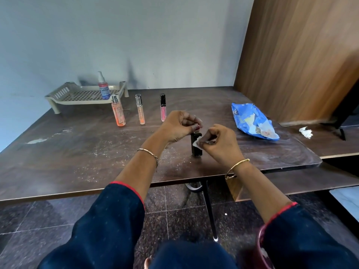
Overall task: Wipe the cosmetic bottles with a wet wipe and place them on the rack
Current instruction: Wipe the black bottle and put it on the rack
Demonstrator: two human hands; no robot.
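Fingers [191, 121] of the left hand [177, 126] pinch the top of a dark bottle [196, 147] standing on the desk [77, 148]. The right hand [219, 141] presses a wet wipe [196, 142] against its side. A spray bottle [103, 87] stands on the rack [81, 94] behind.

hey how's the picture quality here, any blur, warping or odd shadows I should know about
Head view: wide-angle warping bows the dark wooden table edge and tilts the brown wood panel; soft daylight, with faint shadows on the wall behind the beige plastic rack; the left hand and right hand on the small dark bottle look slightly soft, and bottle labels are unreadable.
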